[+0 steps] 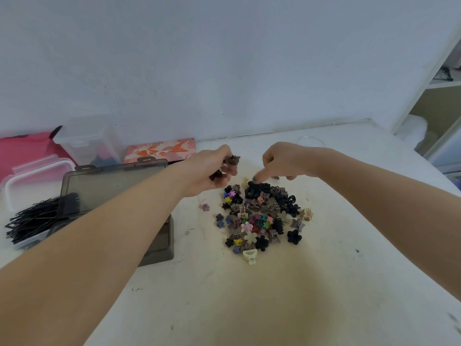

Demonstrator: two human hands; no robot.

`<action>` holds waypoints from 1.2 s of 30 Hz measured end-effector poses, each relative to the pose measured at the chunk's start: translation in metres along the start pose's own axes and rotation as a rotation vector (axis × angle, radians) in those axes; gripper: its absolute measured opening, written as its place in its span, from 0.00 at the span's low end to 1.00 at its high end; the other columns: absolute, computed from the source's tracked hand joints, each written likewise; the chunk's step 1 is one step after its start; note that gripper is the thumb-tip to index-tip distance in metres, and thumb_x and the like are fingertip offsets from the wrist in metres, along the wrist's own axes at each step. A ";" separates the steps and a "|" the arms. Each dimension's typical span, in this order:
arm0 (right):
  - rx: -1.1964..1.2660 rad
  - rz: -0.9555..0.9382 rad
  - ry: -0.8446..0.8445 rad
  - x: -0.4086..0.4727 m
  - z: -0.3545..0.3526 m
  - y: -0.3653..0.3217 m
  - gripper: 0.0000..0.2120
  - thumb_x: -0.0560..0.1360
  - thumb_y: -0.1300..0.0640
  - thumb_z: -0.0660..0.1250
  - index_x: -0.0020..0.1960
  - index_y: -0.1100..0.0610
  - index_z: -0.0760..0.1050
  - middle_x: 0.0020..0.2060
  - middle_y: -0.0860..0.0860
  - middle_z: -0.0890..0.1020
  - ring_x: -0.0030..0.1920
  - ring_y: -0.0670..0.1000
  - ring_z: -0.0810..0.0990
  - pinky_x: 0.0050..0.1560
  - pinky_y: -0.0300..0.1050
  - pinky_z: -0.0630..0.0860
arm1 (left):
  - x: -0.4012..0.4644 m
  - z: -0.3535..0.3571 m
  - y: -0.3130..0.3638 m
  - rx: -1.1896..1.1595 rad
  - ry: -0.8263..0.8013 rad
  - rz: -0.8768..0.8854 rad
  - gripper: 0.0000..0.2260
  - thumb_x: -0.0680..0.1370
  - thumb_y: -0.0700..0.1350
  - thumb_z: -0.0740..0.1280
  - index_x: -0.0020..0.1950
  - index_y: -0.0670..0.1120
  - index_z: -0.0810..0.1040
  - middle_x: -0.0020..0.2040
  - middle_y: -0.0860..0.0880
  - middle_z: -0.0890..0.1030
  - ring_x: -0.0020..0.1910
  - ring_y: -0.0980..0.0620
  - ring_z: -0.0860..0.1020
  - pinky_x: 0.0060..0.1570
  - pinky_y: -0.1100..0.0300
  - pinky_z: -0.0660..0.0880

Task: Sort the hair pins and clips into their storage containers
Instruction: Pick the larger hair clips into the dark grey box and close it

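Note:
A pile of small hair clips (262,216) in black, brown, beige and bright colours lies on the white table (324,283). My left hand (212,171) hovers over the pile's far left edge and grips several dark brown clips (230,161). My right hand (282,161) is at the pile's far edge, its index finger pointing down onto a black clip (257,184). A smoky grey box (159,245) with its lid raised stands to the left, partly hidden by my left forearm. Black hair pins (32,221) lie heaped in a clear tray at the far left.
A clear lidded tub (37,176), a taller clear container (87,143), a pink item (25,148) and an orange floral box (162,149) line the wall at the left. One mauve clip (205,207) lies apart. Shelving (439,96) stands at the right.

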State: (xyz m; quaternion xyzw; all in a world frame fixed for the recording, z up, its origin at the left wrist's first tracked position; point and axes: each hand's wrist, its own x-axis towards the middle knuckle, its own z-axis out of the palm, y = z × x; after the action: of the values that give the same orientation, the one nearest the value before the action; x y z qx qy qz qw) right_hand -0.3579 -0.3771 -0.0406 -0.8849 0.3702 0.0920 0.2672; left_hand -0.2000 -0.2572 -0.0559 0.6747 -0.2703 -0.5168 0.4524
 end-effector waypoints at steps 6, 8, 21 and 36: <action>-0.002 -0.066 -0.038 0.001 0.012 0.001 0.15 0.68 0.54 0.74 0.35 0.56 0.68 0.30 0.51 0.71 0.31 0.53 0.69 0.33 0.43 0.67 | -0.010 0.003 -0.003 -0.416 0.010 -0.127 0.09 0.74 0.40 0.65 0.53 0.39 0.74 0.45 0.40 0.84 0.33 0.51 0.78 0.33 0.65 0.80; 0.063 -0.066 -0.027 0.002 0.014 0.003 0.14 0.69 0.54 0.73 0.36 0.56 0.68 0.29 0.51 0.70 0.31 0.52 0.68 0.32 0.43 0.67 | -0.011 0.006 -0.002 -0.434 0.008 -0.131 0.09 0.75 0.40 0.64 0.53 0.39 0.75 0.41 0.41 0.83 0.32 0.51 0.79 0.33 0.65 0.79; 1.458 0.084 -0.087 -0.017 0.003 0.032 0.02 0.74 0.62 0.63 0.45 0.60 0.71 0.35 0.54 0.74 0.32 0.51 0.72 0.28 0.39 0.66 | -0.015 0.025 0.002 -0.480 -0.063 -0.074 0.09 0.77 0.32 0.68 0.56 0.33 0.79 0.47 0.42 0.78 0.47 0.49 0.80 0.46 0.58 0.82; 0.388 0.018 -0.072 -0.023 0.002 0.037 0.11 0.72 0.64 0.69 0.53 0.55 0.82 0.40 0.57 0.77 0.36 0.51 0.72 0.34 0.38 0.73 | 0.006 0.037 0.003 1.239 -0.125 0.302 0.14 0.79 0.53 0.62 0.64 0.55 0.72 0.49 0.53 0.77 0.41 0.56 0.76 0.36 0.60 0.69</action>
State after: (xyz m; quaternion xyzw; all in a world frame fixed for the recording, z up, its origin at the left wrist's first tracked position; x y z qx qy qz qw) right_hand -0.4001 -0.3839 -0.0486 -0.8096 0.3791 0.0527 0.4450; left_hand -0.2331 -0.2757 -0.0580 0.7341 -0.6369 -0.2337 0.0299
